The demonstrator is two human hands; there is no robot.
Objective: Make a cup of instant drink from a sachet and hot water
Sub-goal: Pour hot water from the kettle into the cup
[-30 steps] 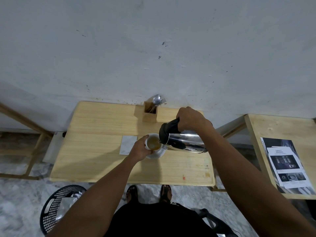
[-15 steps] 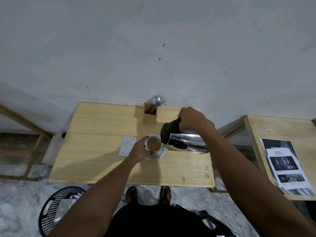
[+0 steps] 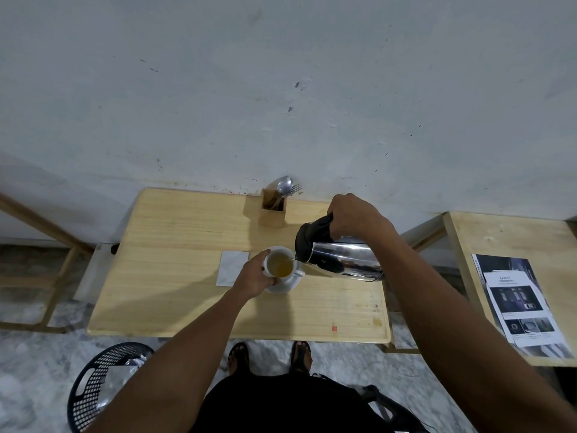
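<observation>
A white cup (image 3: 280,264) holding amber-brown liquid stands on a white saucer (image 3: 288,285) in the middle of the wooden table (image 3: 175,276). My left hand (image 3: 254,275) wraps around the cup's left side. My right hand (image 3: 354,217) grips the black handle of a shiny steel kettle (image 3: 342,260), which is tipped almost flat with its black spout end at the cup's right rim. A thin stream runs from the spout into the cup. A flat silver-white sachet (image 3: 233,267) lies on the table just left of the cup.
A wooden holder (image 3: 273,210) with a spoon and fork stands at the table's back edge by the wall. A second wooden table (image 3: 487,239) at right carries a printed sheet (image 3: 518,304). A black mesh basket (image 3: 103,385) sits on the floor at lower left.
Almost nothing differs. The kettle stays tipped over the cup and both hands hold their places; the view has shifted slightly.
</observation>
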